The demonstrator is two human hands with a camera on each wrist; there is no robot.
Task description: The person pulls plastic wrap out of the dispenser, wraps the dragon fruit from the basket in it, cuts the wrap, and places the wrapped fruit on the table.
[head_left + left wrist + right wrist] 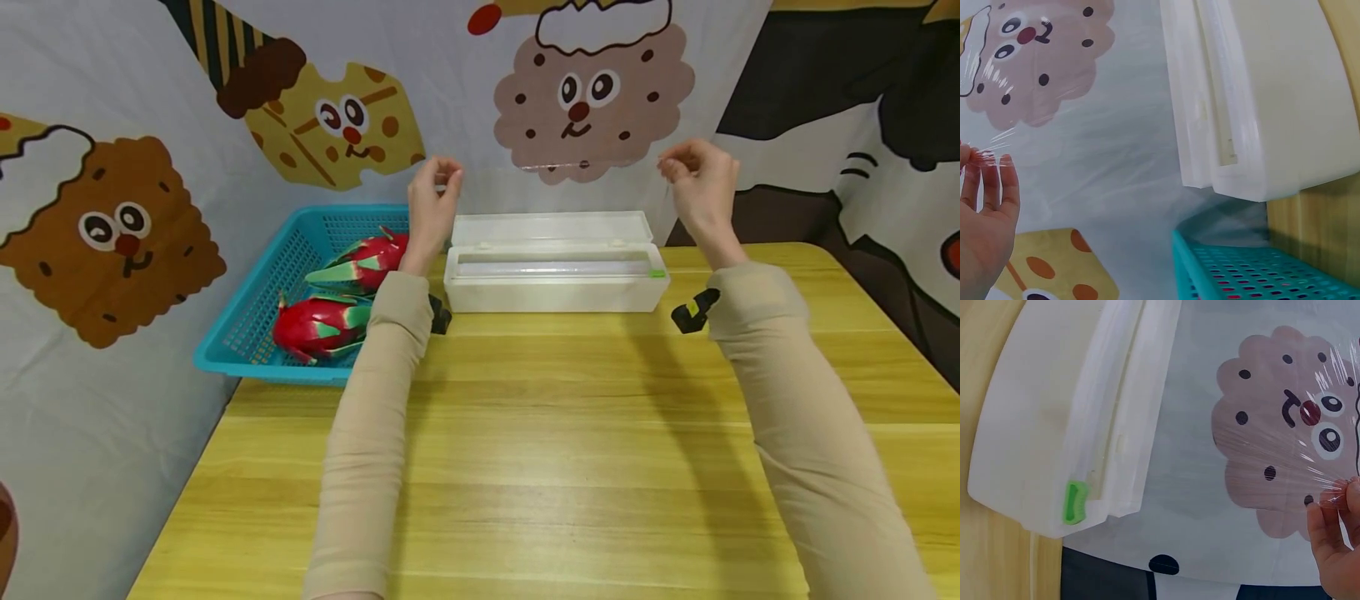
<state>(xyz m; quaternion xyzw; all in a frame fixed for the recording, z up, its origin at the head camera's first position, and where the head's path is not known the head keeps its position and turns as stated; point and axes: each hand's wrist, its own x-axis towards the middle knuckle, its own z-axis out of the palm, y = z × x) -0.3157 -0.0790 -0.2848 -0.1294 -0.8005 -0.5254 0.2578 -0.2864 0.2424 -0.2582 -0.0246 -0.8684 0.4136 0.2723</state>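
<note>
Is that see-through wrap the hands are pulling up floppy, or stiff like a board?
Probably very floppy. The wrap wrinkles where the right hand pinches its corner, and bunches at the left hand's fingertips. It looks very light: two pinches alone hold it up above the white box. It may cling to itself if let go.

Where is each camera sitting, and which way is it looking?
Head: worn on the head, looks forward and down at the table, dispenser box, basket; both sleeved arms show, left hand, right hand.
Left wrist: looks past the left hand's fingertips at the cling film.
Right wrist: looks past the right hand's fingertips at the film's other corner.
All three views share the box and the film.
</note>
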